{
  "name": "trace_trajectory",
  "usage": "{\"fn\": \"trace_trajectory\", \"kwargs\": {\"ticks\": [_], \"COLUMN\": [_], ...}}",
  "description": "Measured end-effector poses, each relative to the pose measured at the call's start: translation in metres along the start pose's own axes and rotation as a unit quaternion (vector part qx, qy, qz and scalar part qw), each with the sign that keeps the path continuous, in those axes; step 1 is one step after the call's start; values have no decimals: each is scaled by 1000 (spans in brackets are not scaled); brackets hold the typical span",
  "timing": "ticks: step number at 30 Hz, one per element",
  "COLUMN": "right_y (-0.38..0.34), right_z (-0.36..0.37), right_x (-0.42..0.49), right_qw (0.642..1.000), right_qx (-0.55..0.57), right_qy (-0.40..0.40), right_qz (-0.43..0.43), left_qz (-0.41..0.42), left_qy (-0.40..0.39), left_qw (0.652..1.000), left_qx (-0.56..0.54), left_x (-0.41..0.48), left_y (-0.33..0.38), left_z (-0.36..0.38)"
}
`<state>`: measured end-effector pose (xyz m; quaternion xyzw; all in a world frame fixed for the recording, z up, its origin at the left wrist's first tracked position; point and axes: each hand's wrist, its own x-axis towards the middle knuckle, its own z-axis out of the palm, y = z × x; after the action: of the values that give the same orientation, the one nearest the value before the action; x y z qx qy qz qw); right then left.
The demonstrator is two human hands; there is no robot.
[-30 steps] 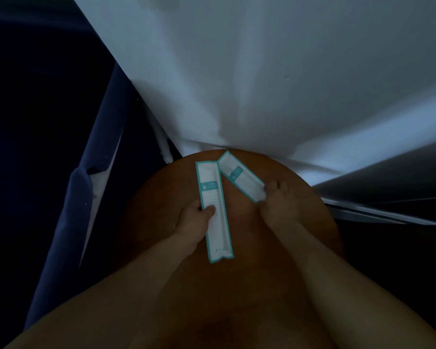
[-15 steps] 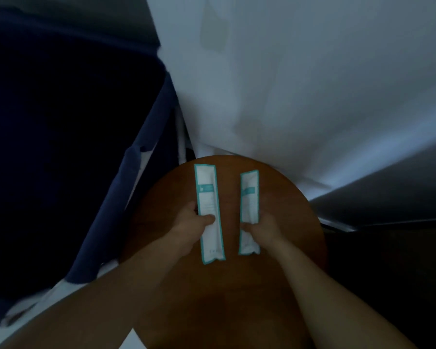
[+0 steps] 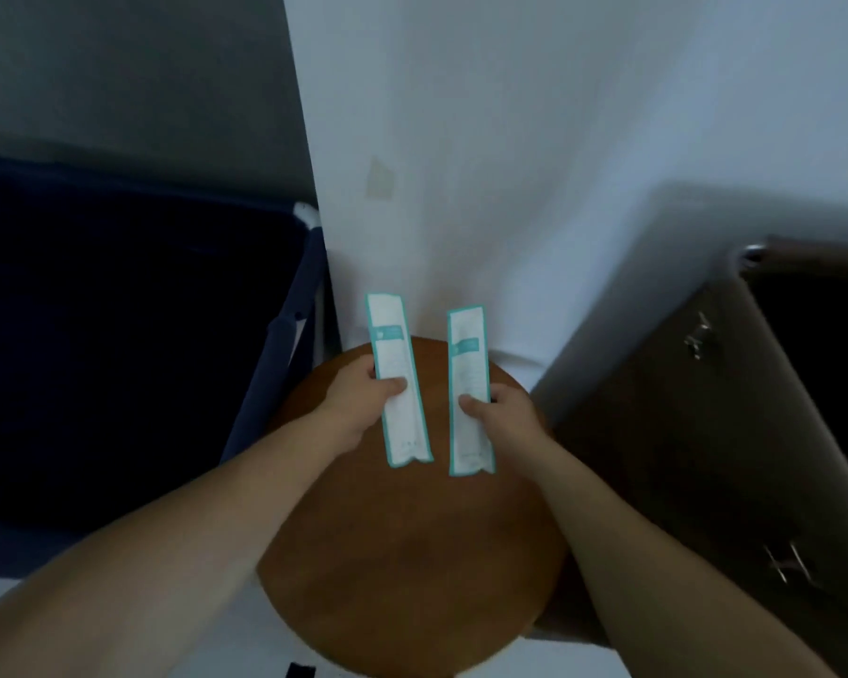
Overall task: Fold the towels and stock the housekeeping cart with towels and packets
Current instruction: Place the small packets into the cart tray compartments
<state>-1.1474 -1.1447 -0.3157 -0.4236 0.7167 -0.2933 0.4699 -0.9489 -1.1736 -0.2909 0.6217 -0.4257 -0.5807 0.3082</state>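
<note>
Two long white packets with teal borders are held up above a round wooden stool (image 3: 412,555). My left hand (image 3: 358,401) pinches the left packet (image 3: 396,364) near its middle, thumb on top. My right hand (image 3: 503,413) pinches the right packet (image 3: 468,369) the same way. Both packets point away from me, roughly parallel and a hand's width apart. No towels show in this view.
A dark navy fabric bin (image 3: 133,345) with a blue rim stands at the left. A white wall (image 3: 534,163) rises straight ahead. At the right is a brown cabinet (image 3: 706,433) with metal handles. The light is dim.
Both packets left the stool top and now sit lifted in my hands. My right hand turned its packet parallel to the left one. The view swung up and to the right.
</note>
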Motion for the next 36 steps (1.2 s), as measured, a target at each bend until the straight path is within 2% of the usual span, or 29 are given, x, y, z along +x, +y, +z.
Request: {"fn": "trace_trajectory", "kwargs": {"ticks": [5,9,12,18,24,36], "right_y": [-19,-38,-46,-38,18,180], "right_z": [-19,-54,-88,-165,-262,-446], "right_x": [-76,-132,-171,-249,-329,-493], "right_qw": [997,985,977,955,922,869], "right_qx": [-7,-31,-26,6,9,30], "right_qy": [74,161,203,289,384,493], "right_qz": [-38,-49,-54,-66,-53,13], "left_qz": [46,96,146,212,264,254], "left_qy": [-43,-33,-52,-137,-208,-343], "left_qw": [998,993,987,966,940,901], "left_qx": [28,53,53,54,56,75], "left_x": [-57,-91,-119,-179,-250,-418], "left_y": [25,57,86,122,138,98], "left_z": [-5,6,33,116,226,468]}}
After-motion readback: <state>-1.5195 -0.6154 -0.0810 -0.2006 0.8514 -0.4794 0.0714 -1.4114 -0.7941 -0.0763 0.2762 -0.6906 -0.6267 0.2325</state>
